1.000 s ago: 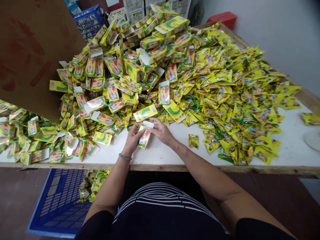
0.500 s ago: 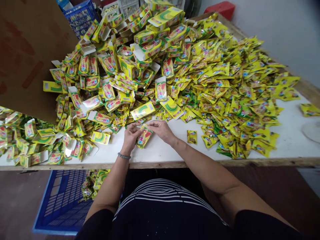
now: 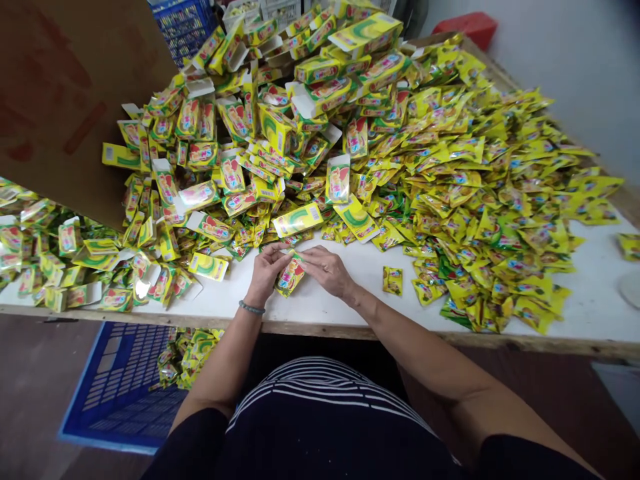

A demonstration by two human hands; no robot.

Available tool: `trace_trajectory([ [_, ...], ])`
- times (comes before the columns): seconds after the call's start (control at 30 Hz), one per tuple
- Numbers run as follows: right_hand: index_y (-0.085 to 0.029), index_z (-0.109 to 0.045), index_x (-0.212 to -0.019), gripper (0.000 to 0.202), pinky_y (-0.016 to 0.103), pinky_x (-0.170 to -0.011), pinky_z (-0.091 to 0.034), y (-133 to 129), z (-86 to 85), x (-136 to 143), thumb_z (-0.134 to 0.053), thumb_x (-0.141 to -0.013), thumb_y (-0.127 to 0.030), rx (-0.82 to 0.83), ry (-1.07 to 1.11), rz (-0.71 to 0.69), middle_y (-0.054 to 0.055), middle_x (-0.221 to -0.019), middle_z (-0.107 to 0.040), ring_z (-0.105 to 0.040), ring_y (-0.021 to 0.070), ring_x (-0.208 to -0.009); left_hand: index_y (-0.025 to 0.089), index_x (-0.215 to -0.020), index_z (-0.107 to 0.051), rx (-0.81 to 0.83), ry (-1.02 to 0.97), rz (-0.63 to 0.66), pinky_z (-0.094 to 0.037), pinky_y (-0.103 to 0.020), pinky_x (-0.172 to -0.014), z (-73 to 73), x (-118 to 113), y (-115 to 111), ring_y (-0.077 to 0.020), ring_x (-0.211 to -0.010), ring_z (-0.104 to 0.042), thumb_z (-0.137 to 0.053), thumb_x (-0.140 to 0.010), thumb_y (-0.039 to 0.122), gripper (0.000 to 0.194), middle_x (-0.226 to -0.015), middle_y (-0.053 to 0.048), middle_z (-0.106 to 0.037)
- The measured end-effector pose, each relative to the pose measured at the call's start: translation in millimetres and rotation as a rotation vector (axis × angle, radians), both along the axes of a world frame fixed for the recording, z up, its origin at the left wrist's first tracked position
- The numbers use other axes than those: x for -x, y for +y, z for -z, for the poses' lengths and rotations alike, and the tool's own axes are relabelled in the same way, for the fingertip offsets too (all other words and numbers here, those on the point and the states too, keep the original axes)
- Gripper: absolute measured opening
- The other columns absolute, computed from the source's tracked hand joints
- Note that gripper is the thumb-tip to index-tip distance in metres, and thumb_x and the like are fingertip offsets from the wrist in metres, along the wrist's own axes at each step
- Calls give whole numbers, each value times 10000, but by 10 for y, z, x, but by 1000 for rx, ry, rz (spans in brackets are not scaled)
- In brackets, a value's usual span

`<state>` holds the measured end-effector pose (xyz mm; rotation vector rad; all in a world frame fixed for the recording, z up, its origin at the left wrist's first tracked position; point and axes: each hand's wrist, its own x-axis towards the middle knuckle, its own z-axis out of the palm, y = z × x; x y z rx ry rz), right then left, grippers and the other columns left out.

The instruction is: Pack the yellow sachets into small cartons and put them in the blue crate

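Note:
Between my hands, just above the white tabletop (image 3: 345, 300), is a small yellow and green printed carton (image 3: 290, 277). My left hand (image 3: 267, 270) pinches its upper left edge, thumb and fingers closed on it. At the top right corner, my right hand (image 3: 327, 270) has its fingers together on the end of the same carton. The flap there is mostly covered by my fingers. Right of my hands lies a single yellow sachet (image 3: 393, 281). Beyond my fingertips rests a yellow carton (image 3: 299, 221), next to another carton (image 3: 357, 220).
A tall heap of cartons (image 3: 240, 147), many with open flaps, fills the left and back. To the right spreads a big pile of sachets (image 3: 480, 200). A brown cardboard box (image 3: 75, 100) leans at left. Below the table edge stands a blue crate (image 3: 115, 393) with yellow packets.
My right fingers have come down over the carton's top end, where they earlier pinched its corner. The view has shifted and tilted slightly; the piles look the same.

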<state>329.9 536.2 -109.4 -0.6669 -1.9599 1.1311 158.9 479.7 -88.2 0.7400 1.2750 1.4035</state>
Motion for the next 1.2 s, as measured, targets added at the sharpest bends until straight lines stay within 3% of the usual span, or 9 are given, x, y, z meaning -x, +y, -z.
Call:
trace_trajectory([
  [0.2,-244,-752,-1166,337,454,-952,-512,-103,-21,149,-515,-976,-390,-172,-41,-58,105,-1144,-744,-655,248,-1030,170,-1024,-713,-20,44,24,-399,-202,-526,-27,116,-236,-88,-557,-535,-842,-701,404,419,-630,36,-600],
  [0.33,-249,-772,-1095,335,437,-948,-514,-227,-95,345,-512,-978,-424,-131,-58,-114,92,-1111,-756,-667,248,-1027,180,-938,-708,0,80,-26,-438,-216,-561,-87,211,-460,-117,-621,-584,-832,-699,438,372,-687,8,-633],
  [0.47,-239,-772,-1056,323,359,-842,-539,-325,-171,506,-513,-985,-419,51,-45,-123,77,-1038,-767,-691,222,-948,190,-932,-679,-1,202,-121,-415,-213,-542,-277,373,-703,-109,-582,-544,-802,-711,481,385,-683,8,-628],
  [0.57,-209,-761,-1055,290,363,-808,-534,-263,-201,603,-514,-984,-343,-29,-95,-36,90,-1011,-763,-682,231,-898,197,-932,-666,41,502,-210,-443,-236,-612,-479,670,-1088,-136,-649,-579,-726,-769,490,341,-758,-14,-673],
  [0.7,-174,-705,-1219,382,423,-982,-462,31,-216,808,-469,-930,-89,-409,-279,53,139,-1191,-703,-594,276,-1108,236,-931,-671,379,1078,-201,-451,-271,-702,-668,1245,-1890,-193,-757,-636,-595,-834,458,253,-800,-13,-712],
  [0.8,-196,-719,-1189,421,460,-980,-426,294,-212,1020,-461,-900,-32,-575,-434,2,149,-1346,-621,-514,306,-1214,262,-1027,-671,726,1249,-49,-419,-282,-627,-732,1533,-2364,-224,-679,-648,-569,-821,462,305,-725,-4,-716],
  [0.87,-201,-760,-1038,337,465,-978,-408,419,-214,1137,-493,-898,-51,-607,-457,-54,130,-1357,-623,-495,312,-1246,257,-1146,-651,766,1306,-36,-426,-293,-644,-755,1548,-2466,-246,-732,-675,-571,-819,460,393,-817,-28,-748],
  [1.0,-192,-728,-1033,290,382,-926,-427,462,-258,1128,-467,-934,-114,-477,-303,22,105,-1194,-707,-602,256,-1101,249,-1065,-683,602,1254,-125,-436,-302,-712,-714,1252,-2058,-252,-837,-694,-527,-873,467,330,-916,-52,-768],
  [1.2,-255,-680,-1138,320,289,-586,-375,261,-181,570,-475,-896,-211,-145,-340,137,-13,-642,-627,-529,182,-545,229,-611,-514,404,1190,-248,-316,-314,-640,-355,744,-621,-249,-666,-594,-585,-866,455,349,-605,-60,-601],
])
